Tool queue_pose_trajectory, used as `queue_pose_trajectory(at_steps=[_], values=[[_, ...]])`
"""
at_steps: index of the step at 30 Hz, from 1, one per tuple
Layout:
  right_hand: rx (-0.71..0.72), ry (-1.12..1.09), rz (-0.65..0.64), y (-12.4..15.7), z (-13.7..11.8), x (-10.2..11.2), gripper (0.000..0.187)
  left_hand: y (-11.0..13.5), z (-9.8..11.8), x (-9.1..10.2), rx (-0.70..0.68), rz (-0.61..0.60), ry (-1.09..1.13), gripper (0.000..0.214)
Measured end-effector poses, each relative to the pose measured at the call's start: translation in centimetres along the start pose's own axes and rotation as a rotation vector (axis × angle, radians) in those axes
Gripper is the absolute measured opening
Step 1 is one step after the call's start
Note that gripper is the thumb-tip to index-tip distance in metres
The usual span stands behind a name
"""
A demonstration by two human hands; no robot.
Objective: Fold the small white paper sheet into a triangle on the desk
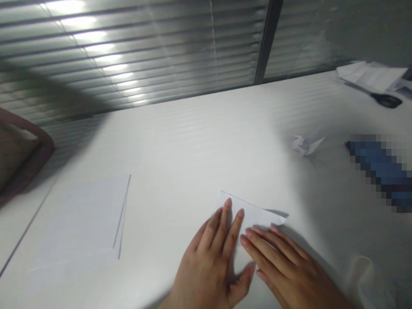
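Note:
A folded sheet of white paper (254,211) lies flat on the white table (193,141), near its front edge. My left hand (214,257) rests on the paper's left part, fingers stretched out flat and pressing down. My right hand (286,266) comes in from the lower right, its fingers straight and laid flat on the paper's lower right edge. The two hands nearly touch at the fingertips. Neither hand grips the paper.
A stack of blank white sheets (80,223) lies at the left. A small folded paper figure (305,143) sits right of centre, black scissors (384,99) and more paper (370,75) at the far right. A brown chair (19,150) stands left. Window blinds (144,47) run behind.

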State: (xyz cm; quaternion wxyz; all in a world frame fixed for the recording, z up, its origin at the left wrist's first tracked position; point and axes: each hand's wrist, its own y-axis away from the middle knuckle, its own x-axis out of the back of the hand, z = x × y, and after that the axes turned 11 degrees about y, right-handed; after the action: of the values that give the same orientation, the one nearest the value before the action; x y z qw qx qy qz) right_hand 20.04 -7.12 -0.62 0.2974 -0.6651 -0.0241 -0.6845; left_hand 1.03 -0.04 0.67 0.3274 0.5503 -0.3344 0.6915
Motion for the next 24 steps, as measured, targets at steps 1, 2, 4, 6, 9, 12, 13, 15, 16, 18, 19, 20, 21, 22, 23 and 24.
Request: queue_pose_trajectory(at_steps=[1,2,4,6,9,12,13,15,16,18,19,20,21,22,23,24], values=[[-0.004,0.001,0.008,-0.1,0.1,0.1,0.035,0.0,0.0,0.0,0.001,-0.002,-0.001,0.079],[-0.006,0.001,0.013,-0.1,0.1,0.1,0.035,-0.1,0.0,0.0,0.000,0.000,-0.002,0.078],[-0.009,0.001,0.023,-0.3,0.2,0.2,0.035,-0.1,0.0,0.0,0.002,0.007,-0.004,0.078],[-0.016,-0.002,0.022,-0.2,0.4,0.2,0.036,-0.1,0.0,0.0,0.004,0.008,-0.005,0.079],[-0.047,-0.009,0.006,0.3,0.8,0.0,0.035,0.0,0.0,0.1,0.004,0.003,-0.010,0.079],[-0.124,-0.019,0.002,1.2,1.2,-0.3,0.032,0.0,0.1,0.1,0.009,0.006,-0.023,0.080],[-0.153,-0.026,0.002,1.5,1.3,-0.4,0.032,0.0,0.0,0.0,0.010,0.009,-0.027,0.080],[-0.209,-0.039,0.007,1.9,1.4,-0.5,0.033,0.1,-0.1,0.0,0.005,0.017,-0.032,0.080],[-0.230,-0.044,0.007,2.0,1.4,-0.5,0.034,0.1,-0.1,-0.1,0.003,0.018,-0.034,0.080],[-0.254,-0.053,0.007,2.1,1.3,-0.5,0.035,0.1,-0.2,-0.1,0.000,0.016,-0.037,0.079],[-0.259,-0.060,0.005,2.2,1.3,-0.5,0.035,0.1,-0.2,-0.1,0.001,0.014,-0.038,0.079],[-0.263,-0.065,-0.001,2.2,1.4,-0.5,0.035,0.1,-0.2,-0.1,0.003,0.011,-0.040,0.079],[-0.265,-0.064,-0.007,2.3,1.5,-0.5,0.036,0.1,-0.2,0.0,0.002,0.011,-0.040,0.079],[-0.264,-0.054,-0.013,2.5,1.7,-0.5,0.036,0.1,-0.1,0.0,-0.001,0.011,-0.039,0.078],[-0.264,-0.034,-0.026,2.7,1.9,-0.5,0.037,0.1,-0.1,0.0,0.001,0.011,-0.037,0.078],[-0.262,-0.006,-0.041,3.0,2.2,-0.5,0.038,0.1,-0.1,0.1,0.001,0.012,-0.035,0.077]])
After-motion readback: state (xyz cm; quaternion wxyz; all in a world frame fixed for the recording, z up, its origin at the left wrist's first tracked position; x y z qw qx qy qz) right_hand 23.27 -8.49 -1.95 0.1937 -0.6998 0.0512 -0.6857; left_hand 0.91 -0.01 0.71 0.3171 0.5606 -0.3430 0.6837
